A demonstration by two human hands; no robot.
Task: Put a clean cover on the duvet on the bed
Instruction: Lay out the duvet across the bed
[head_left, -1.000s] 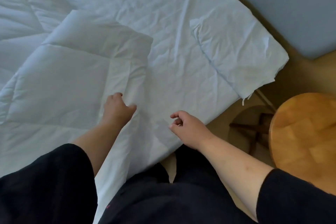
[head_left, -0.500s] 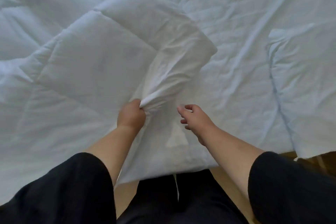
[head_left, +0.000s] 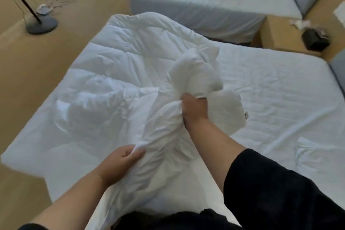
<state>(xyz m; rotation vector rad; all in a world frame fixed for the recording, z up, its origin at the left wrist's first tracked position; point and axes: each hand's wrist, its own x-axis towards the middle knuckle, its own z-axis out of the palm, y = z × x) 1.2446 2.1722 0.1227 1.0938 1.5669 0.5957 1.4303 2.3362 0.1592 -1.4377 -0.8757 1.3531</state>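
At the bedside, over the bed point(head_left: 270, 87), I work a bunch of thin white cover point(head_left: 164, 132) between both hands. My left hand point(head_left: 121, 162) pinches a fold of it near my body, thumb and fingers closed on the cloth. My right hand point(head_left: 194, 110) is farther out, its grip tight around a gathered wad that puffs up above the fist. The cover runs in creased ropes from one hand to the other and spills down toward my waist.

The duvet point(head_left: 119, 58), quilted and bare, lies spread across the left half of the bed, its far corner reaching the mattress edge. As far as I can judge, none of it is inside the cover yet; one padded corner point(head_left: 231, 112) with a small tag lies just beside my right wrist, though whether my fist holds that corner through the cloth I cannot tell.

So the job looks early: the cover is bunched up and in hand, the opening perhaps found, but the duvet must be fed in, its corners matched, the whole shaken flat and closed.

Beyond, a second bed point(head_left: 196, 11) carries folded white bedding, and a lamp base point(head_left: 42, 24) stands on the floor at left.
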